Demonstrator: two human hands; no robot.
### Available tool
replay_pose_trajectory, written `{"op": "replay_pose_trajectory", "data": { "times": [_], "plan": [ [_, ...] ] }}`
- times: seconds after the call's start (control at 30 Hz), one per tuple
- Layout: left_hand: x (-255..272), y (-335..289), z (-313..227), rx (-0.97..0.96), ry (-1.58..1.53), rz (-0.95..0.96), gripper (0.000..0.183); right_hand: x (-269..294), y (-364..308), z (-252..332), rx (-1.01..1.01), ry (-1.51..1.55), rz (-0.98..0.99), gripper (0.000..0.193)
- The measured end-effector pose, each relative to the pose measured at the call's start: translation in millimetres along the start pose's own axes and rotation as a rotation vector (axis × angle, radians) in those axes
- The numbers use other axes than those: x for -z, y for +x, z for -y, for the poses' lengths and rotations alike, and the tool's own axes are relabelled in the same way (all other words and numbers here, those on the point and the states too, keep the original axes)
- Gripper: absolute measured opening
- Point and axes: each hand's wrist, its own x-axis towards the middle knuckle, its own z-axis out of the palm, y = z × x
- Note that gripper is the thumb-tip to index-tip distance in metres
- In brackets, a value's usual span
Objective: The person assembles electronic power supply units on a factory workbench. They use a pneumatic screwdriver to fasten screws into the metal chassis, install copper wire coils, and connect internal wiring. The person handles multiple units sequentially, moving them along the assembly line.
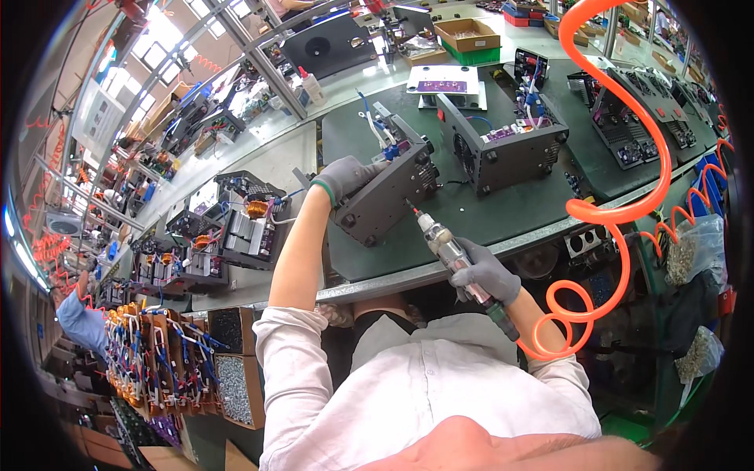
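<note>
My left hand (345, 179), in a grey glove, grips the upper left edge of a dark metal chassis (375, 212), which sits tilted on the green mat (479, 224). Blue and white wires rise from inside this chassis. In my gloved right hand (488, 273) is an air screwdriver (449, 253), its fingers wrapped round the body. The red-tipped bit (411, 206) points at the chassis's right-hand side; I cannot tell whether it touches. From the tool's rear end runs a coiled orange air hose (585, 318). Just right stands a second dark chassis (510, 161) with purple circuit boards.
Several partly built units with copper coils (255, 210) crowd the left bench. Dark panels with boards (628, 133) lie at the right. Farther back are a cardboard box (467, 38) and a white bottle (312, 86). Wire bundles (161, 353) and a screw box (236, 386) stand lower left.
</note>
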Motion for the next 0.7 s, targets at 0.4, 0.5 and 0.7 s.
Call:
{"op": "replay_pose_trajectory", "data": {
  "times": [0.4, 0.5, 0.7],
  "plan": [
    [2.2, -12.8, -11.3, 0.063, -0.014, -0.013, 0.088, -5.1, 18.8, 3.3, 0.005, 0.044, 0.019, 0.078],
    [5.2, -16.7, -17.6, 0.090, -0.045, 0.000, 0.085, -7.4, 22.6, 5.3, -0.007, 0.031, -0.009, 0.081],
    [-8.0, 12.9, 34.6, -0.107, -0.855, -0.505, 0.039, -8.4, 25.8, 6.9, 0.011, 0.068, 0.056, 0.070]
  ]
}}
